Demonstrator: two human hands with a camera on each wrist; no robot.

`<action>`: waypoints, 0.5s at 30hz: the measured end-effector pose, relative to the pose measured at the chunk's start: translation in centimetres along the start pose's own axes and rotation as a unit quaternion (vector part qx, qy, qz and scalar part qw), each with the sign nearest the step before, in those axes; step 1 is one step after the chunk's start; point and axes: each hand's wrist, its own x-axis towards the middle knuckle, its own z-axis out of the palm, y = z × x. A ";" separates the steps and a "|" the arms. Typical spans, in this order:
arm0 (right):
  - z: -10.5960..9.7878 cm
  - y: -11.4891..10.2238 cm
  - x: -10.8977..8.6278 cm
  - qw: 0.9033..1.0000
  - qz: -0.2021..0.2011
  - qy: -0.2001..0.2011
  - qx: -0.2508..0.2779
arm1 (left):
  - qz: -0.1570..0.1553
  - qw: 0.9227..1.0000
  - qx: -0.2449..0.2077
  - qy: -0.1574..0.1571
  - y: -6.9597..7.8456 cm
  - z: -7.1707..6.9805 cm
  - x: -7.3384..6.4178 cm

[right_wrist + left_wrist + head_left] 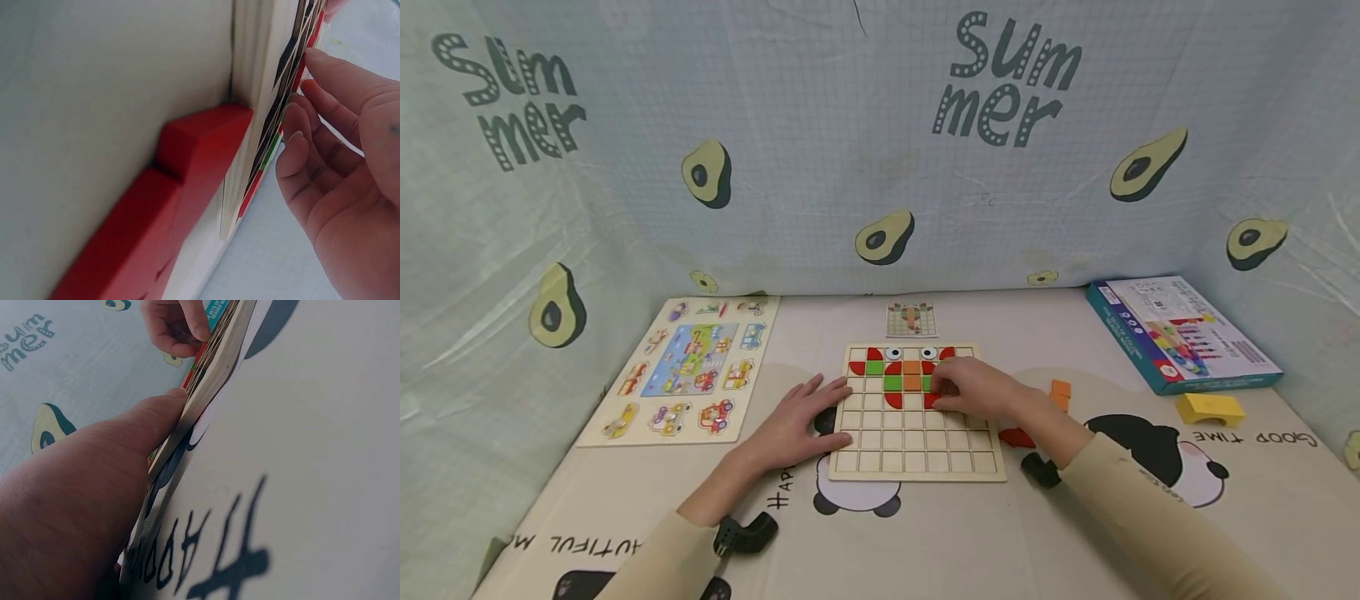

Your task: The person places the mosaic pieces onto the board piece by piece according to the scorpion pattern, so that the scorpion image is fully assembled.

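A wooden grid board lies flat, its upper cells holding red, green and orange pieces and two round eye pieces. My left hand rests at the board's left edge, fingers spread and fairly straight; in the left wrist view its thumb touches the rim. Over the right part of the pattern, my right hand pinches a red rounded piece at a cell below a green square. The right wrist view shows the thumb and fingers of the right hand close to the board's face, partly hiding the pieces.
Behind the board lies a small pattern card. Loose orange pieces and red pieces lie to the right. Farther right are a box and a yellow arch block. A vehicle puzzle board lies at left.
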 end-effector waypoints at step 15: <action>-0.1 0.2 -0.1 1.000 -0.015 -0.003 0.013 | 0.003 1.000 -0.001 0.000 0.0 0.0 0.0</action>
